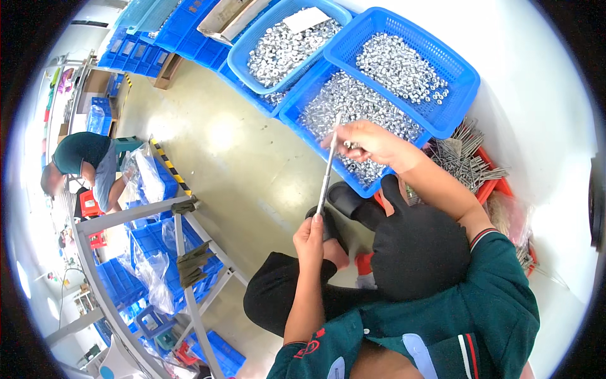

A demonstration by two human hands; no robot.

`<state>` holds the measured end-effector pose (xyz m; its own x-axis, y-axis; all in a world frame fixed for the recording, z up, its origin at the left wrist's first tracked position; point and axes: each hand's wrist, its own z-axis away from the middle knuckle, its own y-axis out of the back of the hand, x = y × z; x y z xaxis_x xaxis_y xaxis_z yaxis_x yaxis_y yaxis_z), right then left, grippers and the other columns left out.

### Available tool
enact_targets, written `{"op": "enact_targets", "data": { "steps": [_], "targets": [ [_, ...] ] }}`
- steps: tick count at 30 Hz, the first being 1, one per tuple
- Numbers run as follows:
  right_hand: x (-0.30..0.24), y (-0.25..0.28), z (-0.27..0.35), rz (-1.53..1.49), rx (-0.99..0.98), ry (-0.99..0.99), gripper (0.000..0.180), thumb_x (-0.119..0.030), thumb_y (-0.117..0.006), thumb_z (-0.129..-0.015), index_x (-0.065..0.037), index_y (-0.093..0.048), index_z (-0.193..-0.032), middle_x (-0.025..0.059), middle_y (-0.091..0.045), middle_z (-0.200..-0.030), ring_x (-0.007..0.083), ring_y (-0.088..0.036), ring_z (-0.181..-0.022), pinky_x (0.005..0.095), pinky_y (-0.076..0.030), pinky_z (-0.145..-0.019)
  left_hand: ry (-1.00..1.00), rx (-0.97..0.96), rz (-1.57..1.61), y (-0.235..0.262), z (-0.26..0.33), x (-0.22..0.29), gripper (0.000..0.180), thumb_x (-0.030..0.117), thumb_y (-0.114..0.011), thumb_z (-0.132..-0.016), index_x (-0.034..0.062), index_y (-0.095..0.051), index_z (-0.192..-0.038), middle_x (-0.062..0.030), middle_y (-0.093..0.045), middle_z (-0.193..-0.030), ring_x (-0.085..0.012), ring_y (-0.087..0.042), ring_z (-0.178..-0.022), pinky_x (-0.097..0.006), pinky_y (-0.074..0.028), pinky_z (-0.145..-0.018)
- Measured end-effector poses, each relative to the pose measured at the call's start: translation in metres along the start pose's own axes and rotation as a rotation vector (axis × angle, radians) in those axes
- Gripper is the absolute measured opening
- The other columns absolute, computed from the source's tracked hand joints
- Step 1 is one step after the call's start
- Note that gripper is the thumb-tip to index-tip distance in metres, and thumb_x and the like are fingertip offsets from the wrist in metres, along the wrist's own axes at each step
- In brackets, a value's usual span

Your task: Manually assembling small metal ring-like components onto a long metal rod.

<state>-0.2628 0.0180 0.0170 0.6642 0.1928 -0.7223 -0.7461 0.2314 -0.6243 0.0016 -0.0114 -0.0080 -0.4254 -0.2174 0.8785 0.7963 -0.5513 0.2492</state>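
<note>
A slender silvery metal rod (327, 174) slants upward in front of me. My left hand (309, 239) is closed around its lower end. Near its upper end, the fingers of my right hand (366, 142) are pinched on the rod and slightly smeared by motion; any small part between them is too small to make out. Just beyond and beneath my right hand is a blue crate (291, 120) full of small shiny metal parts that look like nuts. A blue perforated basket (464, 79) of similar parts rests on its far right side.
A light blue basket (237, 60) of metal parts, with a white card (306, 20) on top, stands at the back. Metal rods (464, 155) lie in a red crate (499, 186) at right. A metal frame (126, 218) is at left. Farther off, another person (85, 155) bends over.
</note>
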Motion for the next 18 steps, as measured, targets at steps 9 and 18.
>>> {"op": "enact_targets", "data": {
  "steps": [9, 18],
  "targets": [
    [0.003, 0.036, -0.005, -0.293, 0.049, 0.048, 0.024, -0.013, -0.048, -0.086, 0.000, -0.052, -0.107, 0.0052, -0.051, -0.078, 0.0046, -0.036, -0.050, 0.0150, -0.027, -0.038, 0.036, -0.011, 0.073, -0.002, 0.002, 0.007, 0.036, 0.030, -0.050, -0.088, 0.0067, -0.047, -0.061, 0.0047, -0.040, -0.053, -0.0035, -0.032, -0.046, -0.019, -0.023, -0.042],
    [0.007, 0.049, -0.007, -0.515, -0.044, 0.045, 0.019, -0.026, -0.052, -0.087, -0.007, -0.049, -0.082, -0.0018, -0.042, -0.062, 0.0030, -0.033, -0.044, 0.0154, -0.025, -0.035, 0.009, -0.025, 0.090, -0.004, 0.004, 0.002, 0.033, 0.026, -0.052, -0.088, 0.0038, -0.050, -0.063, 0.0039, -0.044, -0.057, -0.0038, -0.034, -0.052, -0.019, -0.026, -0.047]
  ]
}}
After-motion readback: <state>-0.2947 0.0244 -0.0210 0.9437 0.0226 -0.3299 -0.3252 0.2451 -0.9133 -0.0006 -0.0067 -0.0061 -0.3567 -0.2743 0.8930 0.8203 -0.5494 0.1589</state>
